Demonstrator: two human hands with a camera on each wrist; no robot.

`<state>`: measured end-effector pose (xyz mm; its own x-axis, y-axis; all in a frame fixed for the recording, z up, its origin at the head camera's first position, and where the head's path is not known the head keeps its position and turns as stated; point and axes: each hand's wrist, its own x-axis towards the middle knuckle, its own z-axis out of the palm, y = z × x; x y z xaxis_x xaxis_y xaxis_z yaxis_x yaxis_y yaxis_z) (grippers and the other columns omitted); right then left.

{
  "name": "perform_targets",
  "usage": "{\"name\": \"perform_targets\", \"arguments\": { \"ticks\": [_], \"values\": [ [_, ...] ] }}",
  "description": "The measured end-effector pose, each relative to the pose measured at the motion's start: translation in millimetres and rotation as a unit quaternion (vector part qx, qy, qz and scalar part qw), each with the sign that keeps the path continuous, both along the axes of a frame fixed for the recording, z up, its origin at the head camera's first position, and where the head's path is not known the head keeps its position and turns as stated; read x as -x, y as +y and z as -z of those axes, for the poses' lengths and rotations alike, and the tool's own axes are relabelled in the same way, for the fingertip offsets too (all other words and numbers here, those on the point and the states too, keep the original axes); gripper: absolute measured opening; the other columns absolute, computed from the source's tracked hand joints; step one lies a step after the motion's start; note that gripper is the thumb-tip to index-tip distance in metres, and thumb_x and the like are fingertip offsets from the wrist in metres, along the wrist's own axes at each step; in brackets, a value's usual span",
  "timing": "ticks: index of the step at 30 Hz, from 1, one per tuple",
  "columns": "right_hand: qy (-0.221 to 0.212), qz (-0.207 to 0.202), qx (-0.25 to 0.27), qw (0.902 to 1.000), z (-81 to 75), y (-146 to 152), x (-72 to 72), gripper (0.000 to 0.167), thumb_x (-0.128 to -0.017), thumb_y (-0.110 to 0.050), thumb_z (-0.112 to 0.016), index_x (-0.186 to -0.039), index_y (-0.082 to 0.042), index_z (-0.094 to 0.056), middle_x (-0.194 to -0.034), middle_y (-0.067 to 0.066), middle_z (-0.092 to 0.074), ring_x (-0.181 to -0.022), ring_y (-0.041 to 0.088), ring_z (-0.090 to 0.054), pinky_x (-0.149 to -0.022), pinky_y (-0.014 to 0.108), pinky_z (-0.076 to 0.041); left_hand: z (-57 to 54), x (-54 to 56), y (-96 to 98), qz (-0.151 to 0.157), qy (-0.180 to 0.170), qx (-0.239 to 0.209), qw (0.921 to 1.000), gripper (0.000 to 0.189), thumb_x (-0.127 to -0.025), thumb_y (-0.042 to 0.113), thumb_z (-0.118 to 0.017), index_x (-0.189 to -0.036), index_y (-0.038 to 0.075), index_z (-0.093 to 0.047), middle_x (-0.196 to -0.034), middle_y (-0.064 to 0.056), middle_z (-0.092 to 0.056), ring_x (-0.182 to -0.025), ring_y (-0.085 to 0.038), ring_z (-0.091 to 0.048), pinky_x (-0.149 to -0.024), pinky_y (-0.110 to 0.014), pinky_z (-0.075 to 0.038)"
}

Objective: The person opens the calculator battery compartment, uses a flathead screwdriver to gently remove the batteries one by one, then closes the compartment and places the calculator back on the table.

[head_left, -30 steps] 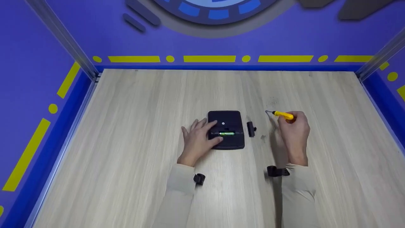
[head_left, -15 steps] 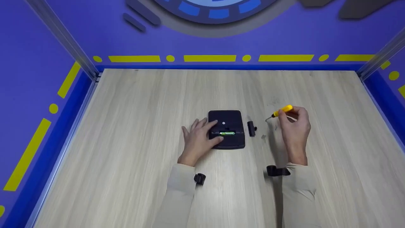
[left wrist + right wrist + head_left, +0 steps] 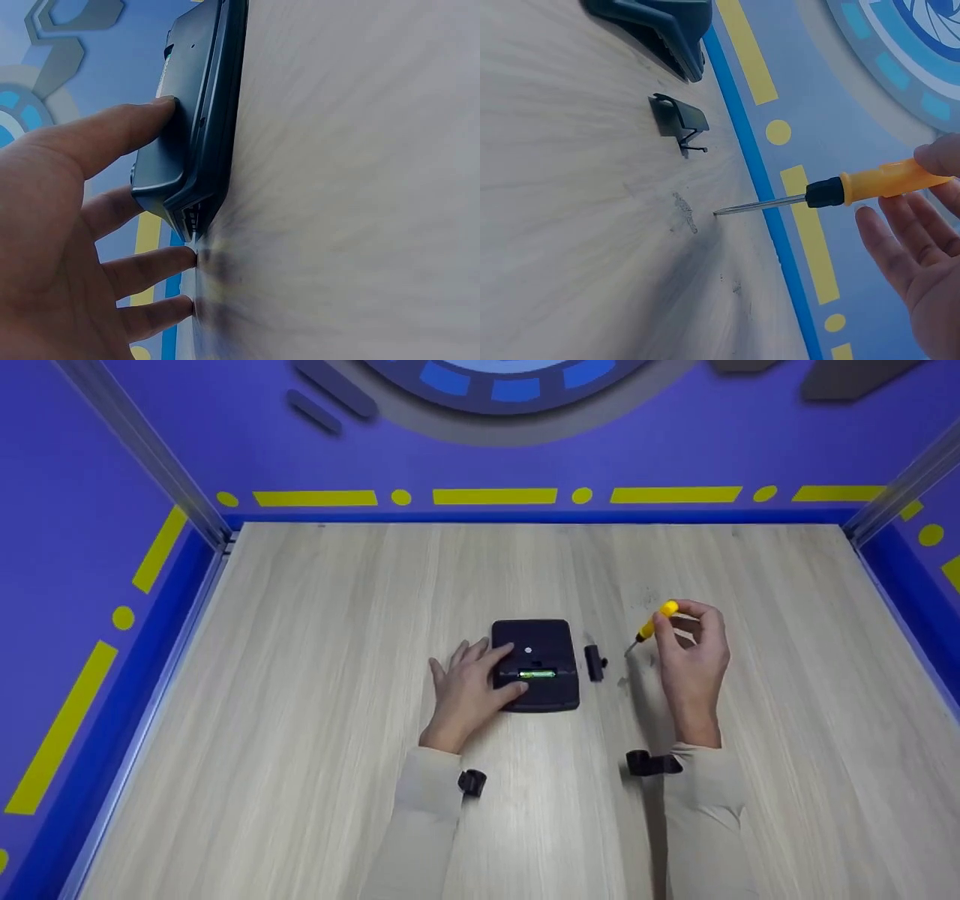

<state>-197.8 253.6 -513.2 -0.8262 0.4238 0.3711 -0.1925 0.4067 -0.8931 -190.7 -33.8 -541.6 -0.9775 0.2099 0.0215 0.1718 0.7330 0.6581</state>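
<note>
A flat black device, which looks like a desktop calculator [image 3: 551, 694], lies back side up on the table with its battery bay uncovered. Inside the bay sits a green battery [image 3: 538, 674]. My left hand [image 3: 466, 690] rests thumb and index finger on the device's left part; its other fingertips reach the table. Right of the device lies a small black battery cover [image 3: 593, 663], its clip showing in the right wrist view. My right hand [image 3: 694, 660] pinches the yellow handle of a screwdriver [image 3: 877, 184], its shaft pointing down and left with the tip close to the tabletop.
The wooden table [image 3: 337, 660] is walled in by blue panels [image 3: 480, 465] at the back and sides. Small dark marks [image 3: 684, 212] show on the tabletop near the screwdriver's tip. Each wrist wears a small black camera [image 3: 472, 784].
The screwdriver has tilted from nearly flat to steeper, its handle end rising and its tip coming down nearer me. My left hand, the calculator and the battery cover stay put.
</note>
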Motion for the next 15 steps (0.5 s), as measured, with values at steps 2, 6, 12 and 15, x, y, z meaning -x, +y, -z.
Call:
{"name": "perform_targets", "arguments": {
  "ticks": [2, 6, 12, 15],
  "values": [
    [0.010, -0.004, -0.008, 0.9999, -3.2, -4.0, -1.4, 0.030, -0.102, -0.003, -0.070, -0.129, 0.007, -0.061, -0.125, 0.010, -0.063, -0.107, 0.011, -0.064, -0.089, 0.024, -0.053, -0.7, 0.0, 0.0, 0.000, -0.001, -0.001, 1.0000, 0.065, -0.093, 0.043, -0.081, -0.151, 0.020, -0.063, -0.161, -0.018, -0.048, -0.154, -0.044, -0.031, -0.116, -0.082, -0.002],
    [0.027, -0.009, -0.022, 0.9993, -2.2, -6.3, 0.3, 0.029, -0.102, 0.002, -0.068, -0.130, 0.010, -0.062, -0.126, 0.017, -0.064, -0.107, 0.011, -0.063, -0.087, 0.021, -0.053, -1.6, 0.2, 0.2, 0.000, -0.001, 0.000, 1.0000, 0.065, -0.093, 0.043, -0.081, -0.151, 0.020, -0.062, -0.161, -0.018, -0.048, -0.155, -0.044, -0.030, -0.116, -0.082, -0.002],
    [0.042, -0.031, -0.014, 0.9985, 3.0, -2.8, 2.1, 0.031, -0.102, 0.000, -0.070, -0.132, 0.006, -0.064, -0.121, 0.014, -0.066, -0.103, 0.011, -0.063, -0.084, 0.018, -0.054, -1.7, -0.5, -0.1, -0.001, -0.001, -0.004, 1.0000, 0.065, -0.092, 0.043, -0.081, -0.151, 0.020, -0.063, -0.160, -0.018, -0.048, -0.155, -0.044, -0.031, -0.117, -0.082, -0.002],
    [0.043, -0.037, 0.007, 0.9984, -0.2, -4.2, 0.2, 0.032, -0.102, -0.001, -0.070, -0.132, 0.005, -0.064, -0.118, 0.011, -0.066, -0.100, 0.013, -0.064, -0.082, 0.018, -0.055, -1.7, -0.6, -0.1, -0.001, -0.001, -0.004, 1.0000, 0.065, -0.092, 0.043, -0.081, -0.151, 0.020, -0.063, -0.160, -0.018, -0.049, -0.154, -0.044, -0.031, -0.116, -0.082, -0.002]
  ]
}}
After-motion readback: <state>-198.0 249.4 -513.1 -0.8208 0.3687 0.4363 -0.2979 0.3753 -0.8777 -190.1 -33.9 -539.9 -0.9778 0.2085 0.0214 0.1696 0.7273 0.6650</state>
